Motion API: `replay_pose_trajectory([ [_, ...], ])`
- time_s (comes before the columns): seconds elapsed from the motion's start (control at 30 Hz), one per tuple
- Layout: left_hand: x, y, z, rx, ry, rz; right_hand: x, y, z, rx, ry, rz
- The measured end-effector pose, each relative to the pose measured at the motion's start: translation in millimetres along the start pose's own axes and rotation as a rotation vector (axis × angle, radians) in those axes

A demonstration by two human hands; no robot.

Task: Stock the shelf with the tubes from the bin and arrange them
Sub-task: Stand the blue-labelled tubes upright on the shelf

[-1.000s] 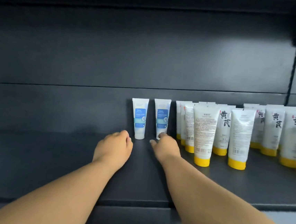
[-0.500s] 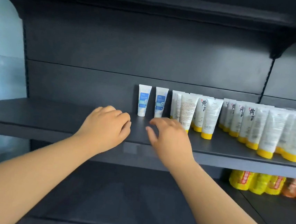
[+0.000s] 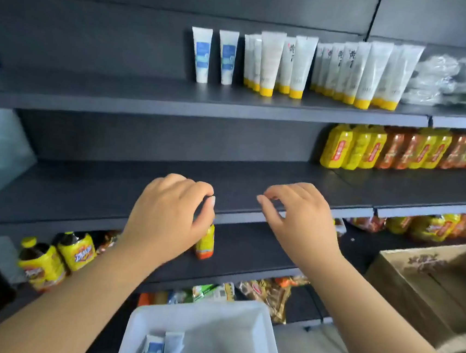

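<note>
My left grip (image 3: 169,215) hangs with its fingers loosely curled and holds nothing; my right grip (image 3: 298,212) does the same, thumb and forefinger near each other but pinching nothing. Both hover in front of the middle shelf (image 3: 254,178), well apart from each other. Just past my left knuckles, at 5 o'clock of them, 1 small orange bottle (image 3: 205,243) stands on a lower shelf. At 6 o'clock, below both arms, I see the white bin (image 3: 264,341), with tubes (image 3: 164,349) lying in its left part. At 12 o'clock on the top shelf (image 3: 148,94) stand 2 blue-label tubes (image 3: 215,56), upright and slightly apart. Just beside them at 1 o'clock are yellow-capped tubes (image 3: 322,68), caps down. At 2 o'clock sit yellow packs (image 3: 371,148). At 4 o'clock is a cardboard box (image 3: 403,284). At 8 o'clock stand 2 yellow-label bottles (image 3: 56,259).
</note>
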State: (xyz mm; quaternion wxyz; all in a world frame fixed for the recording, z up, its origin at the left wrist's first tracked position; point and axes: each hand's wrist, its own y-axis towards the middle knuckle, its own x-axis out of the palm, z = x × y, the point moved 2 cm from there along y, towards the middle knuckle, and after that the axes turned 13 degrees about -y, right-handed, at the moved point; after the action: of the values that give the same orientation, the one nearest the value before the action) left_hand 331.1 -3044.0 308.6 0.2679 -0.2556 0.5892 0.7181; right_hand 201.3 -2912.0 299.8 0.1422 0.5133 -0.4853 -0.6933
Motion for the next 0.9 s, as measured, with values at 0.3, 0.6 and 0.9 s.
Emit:
replay_pose_trajectory([
  [0.3,81.0,-109.7,9.9,-0.154,-0.049,-0.277,54.4,-143.8,22.8,0.153,0.012,-0.434],
  [0.6,156.9,-189.4,4.3,-0.538,0.001,-0.443,123.9,-238.0,38.5,0.259,0.231,-0.946],
  [0.9,197.6,-319.2,-12.0,-1.160,-0.036,-0.586,177.1,-321.1,0.6,0.497,0.380,-1.519],
])
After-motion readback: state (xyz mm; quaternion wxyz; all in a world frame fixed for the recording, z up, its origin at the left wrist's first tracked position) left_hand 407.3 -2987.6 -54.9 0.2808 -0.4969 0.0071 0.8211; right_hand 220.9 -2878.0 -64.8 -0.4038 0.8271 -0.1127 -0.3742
